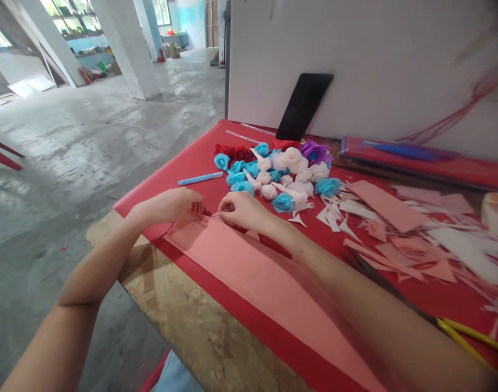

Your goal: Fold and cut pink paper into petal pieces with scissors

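A long strip of pink crepe paper (249, 272) lies slantwise across the red table cover, its near end running off the bottom edge of the view. My left hand (177, 206) has curled fingers closed at the strip's far left end. Close beside it, my right hand (243, 208) pinches at the same far edge, where a small pale bit of paper shows under the fingertips. My right forearm crosses over the strip and hides part of it. Beyond my hands sits a heap of paper flowers in blue, red, purple and pale pink, including a blue rose (283, 202).
A light blue pen (200, 178) lies left of the flowers. Pink and white paper scraps (389, 204) cover the right side, with yellow-handled scissors (456, 332) near my right forearm. A black phone-like slab (305, 106) leans on the white panel (363, 65). Bare board (200, 310) edges the table.
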### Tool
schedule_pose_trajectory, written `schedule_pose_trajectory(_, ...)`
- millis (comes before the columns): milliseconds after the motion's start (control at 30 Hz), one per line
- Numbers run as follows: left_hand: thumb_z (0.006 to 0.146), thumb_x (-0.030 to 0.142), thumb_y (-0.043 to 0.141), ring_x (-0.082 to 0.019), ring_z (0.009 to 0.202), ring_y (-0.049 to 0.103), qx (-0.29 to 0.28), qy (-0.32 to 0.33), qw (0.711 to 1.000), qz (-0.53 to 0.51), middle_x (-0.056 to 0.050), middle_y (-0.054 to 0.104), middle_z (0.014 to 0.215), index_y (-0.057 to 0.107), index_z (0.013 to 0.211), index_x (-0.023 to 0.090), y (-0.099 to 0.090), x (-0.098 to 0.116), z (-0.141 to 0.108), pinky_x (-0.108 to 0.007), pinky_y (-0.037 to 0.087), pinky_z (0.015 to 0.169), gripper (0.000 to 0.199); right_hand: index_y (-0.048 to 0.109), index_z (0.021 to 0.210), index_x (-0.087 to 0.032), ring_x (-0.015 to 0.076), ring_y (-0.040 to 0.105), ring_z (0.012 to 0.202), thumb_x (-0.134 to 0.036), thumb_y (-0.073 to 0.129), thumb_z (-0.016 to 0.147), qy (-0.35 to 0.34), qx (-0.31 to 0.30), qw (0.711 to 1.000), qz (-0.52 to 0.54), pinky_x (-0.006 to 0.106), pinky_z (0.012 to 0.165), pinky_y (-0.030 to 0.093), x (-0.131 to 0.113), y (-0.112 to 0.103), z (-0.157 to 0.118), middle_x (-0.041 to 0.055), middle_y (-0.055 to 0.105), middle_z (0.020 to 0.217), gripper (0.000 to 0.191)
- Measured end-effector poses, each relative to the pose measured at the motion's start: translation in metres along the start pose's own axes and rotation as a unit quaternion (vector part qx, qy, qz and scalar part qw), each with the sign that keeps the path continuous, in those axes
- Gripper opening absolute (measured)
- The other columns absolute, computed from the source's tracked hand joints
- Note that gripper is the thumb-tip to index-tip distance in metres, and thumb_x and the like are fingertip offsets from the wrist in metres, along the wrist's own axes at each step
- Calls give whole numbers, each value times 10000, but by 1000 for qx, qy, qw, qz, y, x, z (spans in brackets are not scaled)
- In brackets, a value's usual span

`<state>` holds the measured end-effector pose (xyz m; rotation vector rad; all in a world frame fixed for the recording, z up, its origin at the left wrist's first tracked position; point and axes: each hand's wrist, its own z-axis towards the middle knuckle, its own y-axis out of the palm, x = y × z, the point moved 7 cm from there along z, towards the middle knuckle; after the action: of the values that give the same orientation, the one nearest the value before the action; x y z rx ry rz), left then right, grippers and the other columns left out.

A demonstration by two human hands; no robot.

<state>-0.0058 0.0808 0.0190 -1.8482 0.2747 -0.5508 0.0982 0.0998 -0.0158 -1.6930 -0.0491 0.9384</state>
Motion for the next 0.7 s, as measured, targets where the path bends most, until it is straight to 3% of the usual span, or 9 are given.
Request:
schedule_pose_trajectory(400,774,337,523,-112,644,558,4,11,1000,6,7,657,772,637,808,198,1,0,1,-196,347,522,183,590,780,-124,114,559,712,-273,568,805,-40,-23,999,24,297,673,480,-2,4,9,5,594,770,153)
schedule_pose_trajectory(700,768,332,526,-112,644,545,13,25,1000,7,2,641,767,628,801,191,1,0,1,-196,356,535,177,597,771,-124,114,555,701,-146,560,762,-20,38,997,58,258,647,448,7,-21,2,17,617,770,44)
